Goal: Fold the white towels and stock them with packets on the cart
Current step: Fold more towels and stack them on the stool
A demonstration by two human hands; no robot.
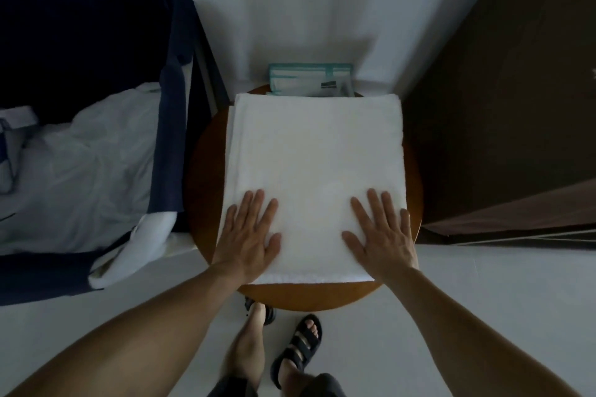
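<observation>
I judge towel (pixel 316 151) soft, limp, light on counter (pixel 203 171) | left grip (pixel 248 232), right grip (pixel 380 232) flat, released, pressing near edge | take by corners.

Folded white towel (pixel 316 177) and teal packets (pixel 309 79) on round wooden counter (pixel 206 171).
Towel lies flat, folded to a rectangle, layered edges showing along its left side, covering most of the counter. Packets sit just beyond its far edge, lower part hidden.
</observation>
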